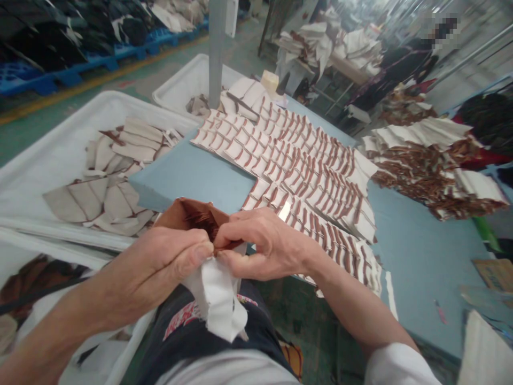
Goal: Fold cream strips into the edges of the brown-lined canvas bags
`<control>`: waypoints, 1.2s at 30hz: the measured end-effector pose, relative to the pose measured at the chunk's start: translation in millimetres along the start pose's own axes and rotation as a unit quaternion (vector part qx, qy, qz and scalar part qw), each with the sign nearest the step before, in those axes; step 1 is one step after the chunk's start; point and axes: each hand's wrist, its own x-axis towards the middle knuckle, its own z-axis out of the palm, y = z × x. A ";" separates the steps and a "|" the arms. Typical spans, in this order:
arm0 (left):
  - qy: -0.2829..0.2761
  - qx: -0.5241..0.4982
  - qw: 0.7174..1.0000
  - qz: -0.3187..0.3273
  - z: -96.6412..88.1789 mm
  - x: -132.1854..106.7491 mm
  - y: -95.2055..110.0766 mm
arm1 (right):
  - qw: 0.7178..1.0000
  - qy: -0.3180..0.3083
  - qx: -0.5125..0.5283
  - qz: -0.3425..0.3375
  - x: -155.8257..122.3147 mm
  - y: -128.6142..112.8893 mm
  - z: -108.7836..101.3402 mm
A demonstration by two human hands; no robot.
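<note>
My left hand [160, 262] and my right hand [260, 246] meet above my lap, both pinched on a small brown piece of material [188, 216] with white backing [218, 299] hanging down from it. The piece is held just short of the near edge of a blue table [192, 174]. On that table lie several overlapping rows of white pieces with brown edges [304, 171], reaching from the far left corner down to my right wrist.
White bins [60, 155] at my left hold loose pale cut pieces [108, 182]. A grey post [216, 48] rises behind the table. Heaps of brown-and-white pieces [433, 160] lie at the right. A person [404, 59] works at a far table.
</note>
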 end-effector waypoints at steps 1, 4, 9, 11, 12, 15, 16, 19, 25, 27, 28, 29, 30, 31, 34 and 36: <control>-0.023 0.013 0.999 0.018 -2.6 3.3 2.4 | 1.000 -0.004 -0.014 -0.005 -0.6 -1.9 -2.1; -0.074 0.019 0.995 0.056 -7.1 11.0 7.0 | 0.998 -0.007 -0.063 -0.018 -5.0 -6.3 -8.0; -0.059 0.013 0.986 0.154 -2.6 10.1 1.8 | 0.998 -0.021 -0.045 -0.042 -16.8 -3.4 -11.4; -0.042 0.013 0.985 0.168 0.0 7.0 -3.0 | 0.998 -0.037 -0.022 -0.041 -20.2 -2.1 -11.5; -0.037 0.009 0.985 0.169 0.7 6.0 -5.7 | 0.998 -0.042 -0.024 -0.036 -21.0 -2.1 -11.5; -0.032 -0.002 0.988 0.151 -0.1 7.7 -12.2 | 0.995 -0.041 -0.086 -0.018 -18.8 -5.2 -12.3; -0.031 -0.001 0.990 0.135 -1.1 9.7 -13.5 | 0.992 -0.037 -0.117 -0.013 -16.6 -7.1 -12.8; -0.030 -0.002 0.998 0.064 -4.8 17.0 -14.5 | 0.978 -0.026 -0.205 0.005 -8.4 -13.7 -14.9; -0.077 -0.054 0.994 -0.057 -8.2 24.7 -12.2 | 0.981 -0.018 -0.195 0.015 6.7 -11.2 -20.2; -0.097 -0.072 0.989 -0.079 -6.8 25.1 -12.6 | 0.989 -0.020 -0.150 -0.002 11.0 -2.0 -20.8; -0.101 -0.087 0.987 -0.085 -5.2 24.9 -13.2 | 0.991 -0.019 -0.129 -0.008 12.9 3.3 -20.4; -0.100 -0.104 0.986 -0.088 -2.9 24.3 -14.1 | 0.994 -0.015 -0.112 -0.012 14.4 8.6 -19.3; -0.093 -0.120 0.984 -0.089 0.1 23.1 -15.4 | 0.995 -0.010 -0.094 -0.016 15.5 13.5 -17.5; -0.083 -0.132 0.984 -0.088 3.7 21.5 -17.0 | 0.997 -0.002 -0.075 -0.020 16.1 17.5 -14.7; -0.037 -0.139 0.986 -0.086 15.7 13.3 -24.1 | 0.998 0.063 0.004 0.000 14.5 22.7 -1.0; 0.009 -0.139 0.986 -0.087 21.9 6.7 -29.9 | 0.987 0.118 0.077 0.071 10.1 20.4 11.5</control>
